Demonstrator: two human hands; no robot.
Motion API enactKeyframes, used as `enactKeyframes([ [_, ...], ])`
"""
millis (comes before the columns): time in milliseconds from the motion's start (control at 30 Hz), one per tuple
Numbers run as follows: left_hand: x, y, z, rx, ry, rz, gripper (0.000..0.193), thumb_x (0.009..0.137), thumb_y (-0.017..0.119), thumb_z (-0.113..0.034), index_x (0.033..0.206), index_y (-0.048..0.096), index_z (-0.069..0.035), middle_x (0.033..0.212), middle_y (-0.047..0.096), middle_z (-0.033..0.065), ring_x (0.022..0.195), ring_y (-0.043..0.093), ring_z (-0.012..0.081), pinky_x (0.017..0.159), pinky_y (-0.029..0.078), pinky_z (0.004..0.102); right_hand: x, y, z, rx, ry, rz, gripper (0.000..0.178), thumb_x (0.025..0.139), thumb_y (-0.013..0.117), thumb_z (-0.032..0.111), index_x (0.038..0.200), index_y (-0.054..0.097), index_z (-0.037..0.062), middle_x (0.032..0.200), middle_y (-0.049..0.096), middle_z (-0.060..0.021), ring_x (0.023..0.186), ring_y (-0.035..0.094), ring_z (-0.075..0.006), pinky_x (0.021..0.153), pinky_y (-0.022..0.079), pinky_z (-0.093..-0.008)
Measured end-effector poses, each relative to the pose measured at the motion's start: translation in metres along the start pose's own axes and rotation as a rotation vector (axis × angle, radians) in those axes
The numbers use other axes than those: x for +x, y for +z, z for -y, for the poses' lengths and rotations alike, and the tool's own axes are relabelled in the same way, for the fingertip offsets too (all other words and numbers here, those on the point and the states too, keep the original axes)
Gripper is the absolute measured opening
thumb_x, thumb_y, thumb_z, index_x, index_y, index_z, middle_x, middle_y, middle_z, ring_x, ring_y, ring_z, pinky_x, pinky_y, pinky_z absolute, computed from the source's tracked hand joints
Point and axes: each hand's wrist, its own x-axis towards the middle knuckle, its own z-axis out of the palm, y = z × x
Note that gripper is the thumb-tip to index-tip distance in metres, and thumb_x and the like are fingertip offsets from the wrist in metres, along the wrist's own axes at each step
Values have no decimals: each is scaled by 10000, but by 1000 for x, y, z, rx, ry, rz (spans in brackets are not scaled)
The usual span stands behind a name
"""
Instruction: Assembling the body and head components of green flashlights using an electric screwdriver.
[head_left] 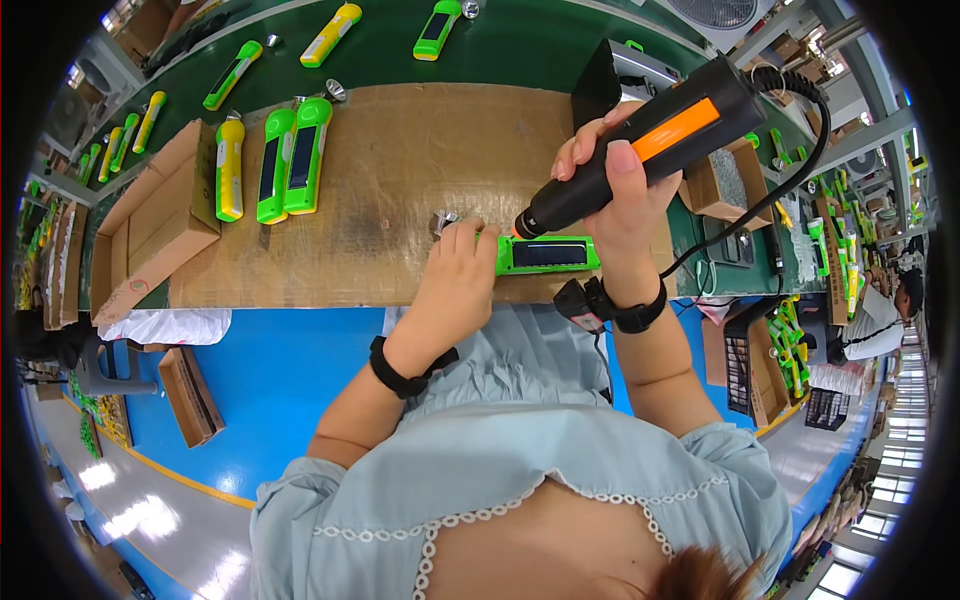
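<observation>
My right hand (632, 205) is wrapped round a black electric screwdriver (585, 183) with an orange stripe, its cord running off at the back. The screwdriver's tip points down at the left end of a green flashlight body (590, 262), which has a dark panel on its upper face and lies crosswise on the cardboard. My left hand (458, 272) grips that same end with its fingers, beside the tip. A shiny reflector cup (443, 222) shows just beyond my left fingers. Whether the tip touches a screw is too small to tell.
On the cardboard sheet (400, 150), a yellow flashlight (229, 170) and two green ones (307, 160) lie at the left, near an open carton (150, 220). More flashlights (437, 30) sit on the green bench behind. A small box (725, 185) of tiny parts stands right.
</observation>
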Motion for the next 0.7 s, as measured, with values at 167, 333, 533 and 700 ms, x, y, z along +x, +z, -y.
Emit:
enactKeyframes([
  [167, 1, 4, 4, 13, 36, -40, 566, 626, 659, 36, 1148, 442, 57, 1116, 459, 228, 1047, 453, 402, 914, 385, 433, 0, 4, -6, -19, 46, 10, 286, 851, 617, 160, 1031, 447, 17, 735, 537, -122, 632, 569, -224, 600, 492, -349],
  [333, 6, 1, 8, -48, 54, -11, 560, 623, 664, 32, 1138, 444, 52, 1114, 464, 225, 1039, 455, 405, 908, 391, 429, 6, 8, -10, -25, 62, 21, 201, 842, 592, 82, 973, 463, 1, 690, 548, -92, 592, 567, -188, 566, 486, -322],
  [533, 5, -3, 8, -81, 37, 24, 561, 616, 677, 20, 1124, 443, 50, 1095, 473, 226, 1018, 459, 412, 893, 397, 430, 6, 19, -17, -148, 117, 26, 143, 806, 565, 4, 917, 476, -6, 662, 551, -80, 568, 562, -163, 552, 478, -299],
  [700, 6, -4, 8, -64, 103, 28, 572, 606, 686, 6, 1120, 438, 54, 1072, 478, 226, 990, 464, 410, 860, 399, 435, 3, 19, -20, -165, 145, 20, 153, 776, 587, -2, 890, 485, 9, 652, 557, -70, 559, 560, -145, 539, 469, -276],
])
